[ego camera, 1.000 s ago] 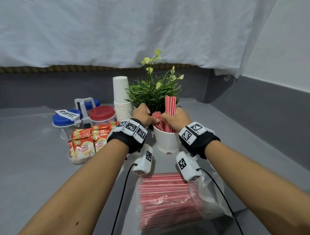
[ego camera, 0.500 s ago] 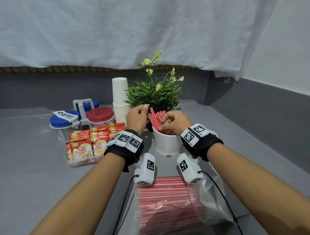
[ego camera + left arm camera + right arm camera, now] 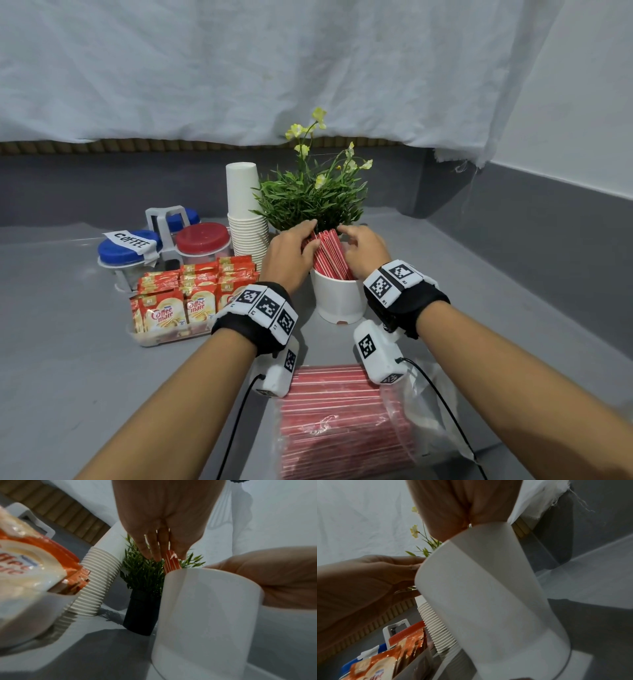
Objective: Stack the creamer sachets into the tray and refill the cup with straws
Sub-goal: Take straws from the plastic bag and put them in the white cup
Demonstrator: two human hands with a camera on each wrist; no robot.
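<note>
Both jobs look nearly done: creamer sachets (image 3: 178, 301) fill the tray (image 3: 161, 339); the left hand (image 3: 291, 253) and right hand (image 3: 364, 251), fingers relaxed, steady straws (image 3: 329, 255) in the cup (image 3: 339, 301).

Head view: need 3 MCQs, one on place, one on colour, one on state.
1. Where does the creamer tray sit relative to the white cup?
A. camera-left
B. camera-right
C. behind it
2. What colour are the straws in the cup?
A. blue
B. red with white stripes
C. green
3. What is the left hand doing?
A. resting flat on the table
B. gripping a sachet
C. touching the straws with extended fingers

Key: 1 A, the tray lies camera-left of the cup; 2 B, thin white stripes on red; 3 C, fingers rest on the bundle.
</note>
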